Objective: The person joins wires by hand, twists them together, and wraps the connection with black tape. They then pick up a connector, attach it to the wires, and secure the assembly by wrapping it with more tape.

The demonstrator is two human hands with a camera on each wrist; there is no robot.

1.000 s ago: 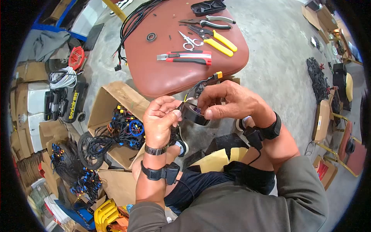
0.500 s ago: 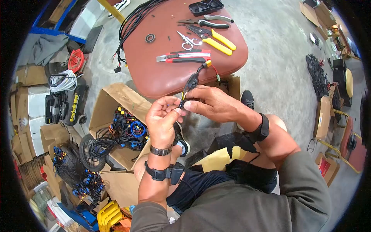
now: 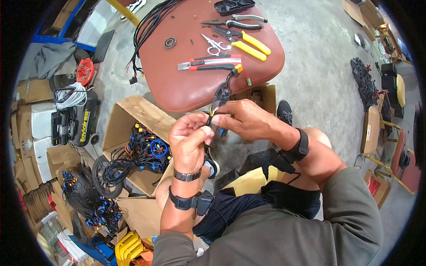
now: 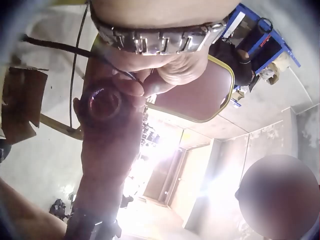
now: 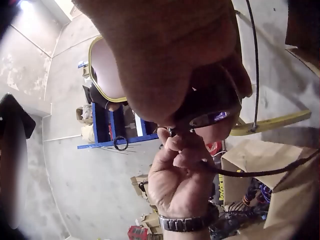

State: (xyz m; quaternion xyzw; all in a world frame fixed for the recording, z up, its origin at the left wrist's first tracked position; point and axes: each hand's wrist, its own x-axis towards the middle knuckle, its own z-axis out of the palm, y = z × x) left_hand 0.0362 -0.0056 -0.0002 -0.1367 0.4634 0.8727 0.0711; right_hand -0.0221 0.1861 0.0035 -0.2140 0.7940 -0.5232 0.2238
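In the head view the left hand [image 3: 191, 136] pinches a thin black cable with yellow wires [image 3: 211, 111] between thumb and fingers. Fingertips of the right hand [image 3: 246, 119] meet it at the same spot, thumb and index finger on the cable. From there a black wrapped section [image 3: 222, 94] runs up to a yellow connector [image 3: 238, 68] lying by the red and black utility knife [image 3: 211, 63]. A roll of black tape [image 5: 210, 112] sits within the right hand in the right wrist view; the palm hides it in the head view.
On the red-brown seat [image 3: 177, 93] lie scissors [image 3: 214, 45], yellow-handled strippers [image 3: 250, 45], pliers [image 3: 235, 21], a ring bearing [image 3: 170, 42] and a black cable bundle [image 3: 146, 31]. Left of the legs stands a cardboard box [image 3: 116, 126] with tangled wires. Another box [image 3: 268, 99] is under the seat.
The right hand has turned and closed in on the left, so the tape roll no longer shows in the head view. The connector end has swung up and left, over the seat.
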